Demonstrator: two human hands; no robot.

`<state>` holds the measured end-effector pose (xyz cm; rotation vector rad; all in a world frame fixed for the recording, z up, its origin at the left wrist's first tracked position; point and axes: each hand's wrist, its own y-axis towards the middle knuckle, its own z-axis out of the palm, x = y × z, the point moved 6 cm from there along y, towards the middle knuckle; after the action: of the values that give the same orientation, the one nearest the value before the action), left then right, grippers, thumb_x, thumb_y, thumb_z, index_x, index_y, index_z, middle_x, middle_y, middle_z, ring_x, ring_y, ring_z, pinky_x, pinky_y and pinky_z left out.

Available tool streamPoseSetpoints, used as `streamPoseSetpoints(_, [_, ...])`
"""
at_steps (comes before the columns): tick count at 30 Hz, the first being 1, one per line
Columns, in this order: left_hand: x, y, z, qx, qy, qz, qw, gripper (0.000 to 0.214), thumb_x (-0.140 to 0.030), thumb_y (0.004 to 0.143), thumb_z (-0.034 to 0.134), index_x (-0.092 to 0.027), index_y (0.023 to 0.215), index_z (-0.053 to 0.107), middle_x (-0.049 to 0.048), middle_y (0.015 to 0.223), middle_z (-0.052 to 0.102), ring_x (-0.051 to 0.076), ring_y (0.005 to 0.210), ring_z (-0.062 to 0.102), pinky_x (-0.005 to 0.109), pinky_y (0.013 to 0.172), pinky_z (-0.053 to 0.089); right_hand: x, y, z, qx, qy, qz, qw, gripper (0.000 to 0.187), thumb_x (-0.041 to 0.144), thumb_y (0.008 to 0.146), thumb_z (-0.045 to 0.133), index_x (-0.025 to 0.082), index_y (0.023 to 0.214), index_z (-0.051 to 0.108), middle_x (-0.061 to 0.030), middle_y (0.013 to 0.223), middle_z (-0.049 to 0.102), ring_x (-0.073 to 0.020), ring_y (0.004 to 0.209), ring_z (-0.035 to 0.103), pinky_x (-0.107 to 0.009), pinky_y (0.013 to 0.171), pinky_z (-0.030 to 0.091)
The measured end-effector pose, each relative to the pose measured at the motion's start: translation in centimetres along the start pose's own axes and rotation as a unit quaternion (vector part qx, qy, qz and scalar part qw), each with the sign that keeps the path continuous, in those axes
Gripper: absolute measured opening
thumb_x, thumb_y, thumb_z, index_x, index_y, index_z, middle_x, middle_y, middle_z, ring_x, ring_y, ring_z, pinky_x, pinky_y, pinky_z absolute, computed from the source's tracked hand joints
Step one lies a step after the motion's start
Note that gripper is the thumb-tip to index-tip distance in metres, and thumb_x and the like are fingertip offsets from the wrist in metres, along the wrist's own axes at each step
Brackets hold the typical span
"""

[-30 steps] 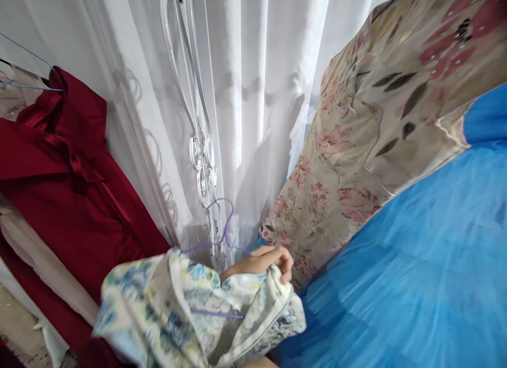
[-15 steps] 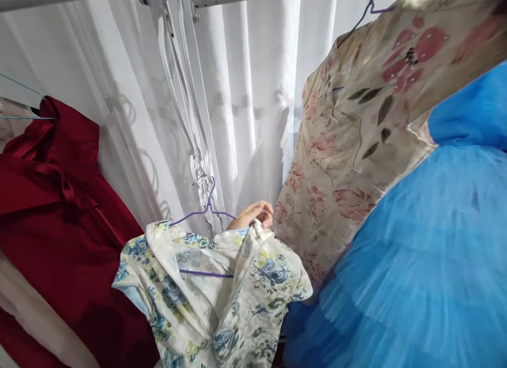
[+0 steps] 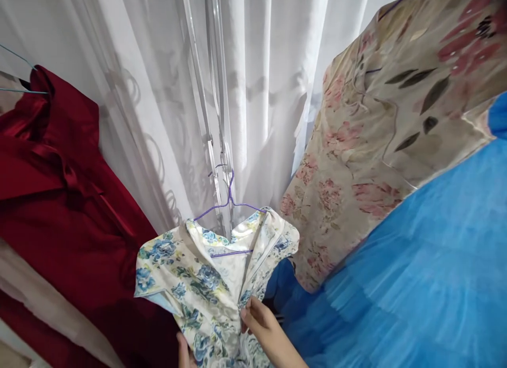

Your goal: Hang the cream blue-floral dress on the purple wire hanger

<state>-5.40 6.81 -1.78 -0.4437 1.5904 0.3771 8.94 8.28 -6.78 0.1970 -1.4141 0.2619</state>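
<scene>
A white floral dress point(image 3: 206, 283) with blue and yellow-green flowers, short sleeves and a V-neck hangs on a purple wire hanger point(image 3: 230, 199). The dress's lower end is out of view. My right hand point(image 3: 261, 323) pinches the front of it at the base of the neckline, with thumb and fingers closed on the fabric. Low at the frame's bottom edge, my left hand point(image 3: 186, 353) grips the dress's left side; only some fingers show there.
On the left hangs a dark red dress point(image 3: 79, 215). To the right are a beige dress with pink flowers point(image 3: 340, 178) and a blue layered tulle dress point(image 3: 428, 283). White metal bars point(image 3: 216, 93) run down before a white curtain point(image 3: 261, 46).
My hand behind the dress's right shoulder has left it, and my right hand is now on the front. My left hand has come into view. The collar lies flatter, and the view has shifted.
</scene>
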Motion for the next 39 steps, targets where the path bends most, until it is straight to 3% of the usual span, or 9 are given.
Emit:
streamPoseSetpoints(3, [3.4,-2.3,-3.7,-0.019,0.009,-0.040,0.999,0.028,-0.040,0.090,0.062,-0.026,0.114,0.064,0.0080,0.120,0.064,0.023,0.107,0.061,0.037,0.084,0.055,2.1,0.4,1.1,0.045,-0.072,-0.021,0.996,0.038,0.054,0.091,0.055,0.021,0.075,0.050,-0.0018,0.071,0.059,-0.0202,0.073,0.058,-0.032,0.073,0.042])
streamPoseSetpoints(6, [6.2,-3.5,-5.1,-0.040,0.006,-0.078,0.996,0.037,-0.047,0.077,0.072,-0.018,0.099,0.070,0.0106,0.103,0.072,0.029,0.101,0.067,0.038,0.083,0.056,3.5,-0.1,1.7,0.092,-0.100,-0.033,0.990,0.033,0.050,0.095,0.051,0.021,0.080,0.051,-0.0023,0.073,0.063,-0.0198,0.074,0.059,-0.031,0.076,0.043])
streamPoseSetpoints(9, [7.5,-3.8,-3.9,-0.021,-0.023,-0.067,0.997,0.047,-0.051,0.063,0.078,-0.015,0.093,0.072,0.0123,0.096,0.075,0.036,0.104,0.067,0.039,0.085,0.055,3.6,-0.4,1.2,0.086,-0.112,-0.034,0.989,0.033,0.052,0.094,0.051,0.022,0.081,0.048,-0.0004,0.069,0.061,-0.0183,0.069,0.058,-0.029,0.072,0.043])
streamPoseSetpoints(13, [8.4,-4.3,-1.7,-0.003,-0.035,-0.033,0.999,0.045,-0.049,0.067,0.073,-0.016,0.097,0.072,0.0138,0.102,0.075,0.036,0.106,0.067,0.040,0.089,0.055,2.9,-0.4,0.1,0.065,-0.140,-0.046,0.987,0.036,0.053,0.095,0.048,0.021,0.079,0.048,0.0008,0.063,0.057,-0.0168,0.060,0.055,-0.027,0.062,0.041])
streamPoseSetpoints(24, [9.7,-6.6,-1.0,0.028,0.031,-0.026,0.999,0.027,-0.033,0.067,0.067,-0.018,0.090,0.070,0.0120,0.099,0.074,0.033,0.104,0.066,0.040,0.094,0.051,3.0,0.3,-1.4,-0.013,-0.229,-0.062,0.971,0.025,0.044,0.094,0.048,0.022,0.082,0.049,0.0043,0.054,0.052,-0.0160,0.051,0.052,-0.026,0.054,0.035])
streamPoseSetpoints(27, [9.6,-5.8,-1.7,-0.023,0.029,-0.011,0.999,0.037,-0.032,0.066,0.066,-0.016,0.099,0.065,0.0134,0.102,0.070,0.034,0.106,0.064,0.042,0.095,0.050,3.6,0.1,-1.4,-0.012,-0.204,-0.053,0.977,0.026,0.040,0.091,0.050,0.023,0.071,0.045,0.0051,0.051,0.048,-0.0136,0.048,0.047,-0.025,0.051,0.032])
streamPoseSetpoints(32, [8.2,-5.0,-5.0,-0.250,-0.003,0.136,0.959,0.060,-0.023,0.068,0.065,-0.021,0.125,0.045,0.0125,0.124,0.054,0.028,0.114,0.057,0.043,0.096,0.049,3.0,-0.7,-0.7,0.072,-0.063,0.044,0.994,0.027,0.038,0.085,0.056,0.021,0.065,0.048,0.0077,0.037,0.046,-0.0095,0.034,0.038,-0.023,0.044,0.028])
streamPoseSetpoints(35, [6.6,-4.4,-2.8,-0.148,0.049,0.211,0.965,0.049,-0.027,0.073,0.069,-0.021,0.119,0.053,0.0125,0.124,0.055,0.029,0.120,0.054,0.043,0.102,0.044,3.1,-1.0,-0.5,0.064,-0.047,0.052,0.995,0.027,0.039,0.080,0.065,0.018,0.067,0.055,0.0063,0.039,0.052,-0.0089,0.033,0.039,-0.021,0.042,0.028])
streamPoseSetpoints(39, [6.3,-3.3,1.9,0.068,0.027,0.158,0.985,0.043,-0.041,0.082,0.065,-0.019,0.119,0.060,0.0138,0.116,0.065,0.029,0.110,0.062,0.038,0.095,0.049,3.6,-1.3,0.2,0.033,-0.049,0.028,0.998,0.027,0.039,0.079,0.070,0.016,0.070,0.059,0.0033,0.045,0.057,-0.0094,0.037,0.044,-0.022,0.043,0.032])
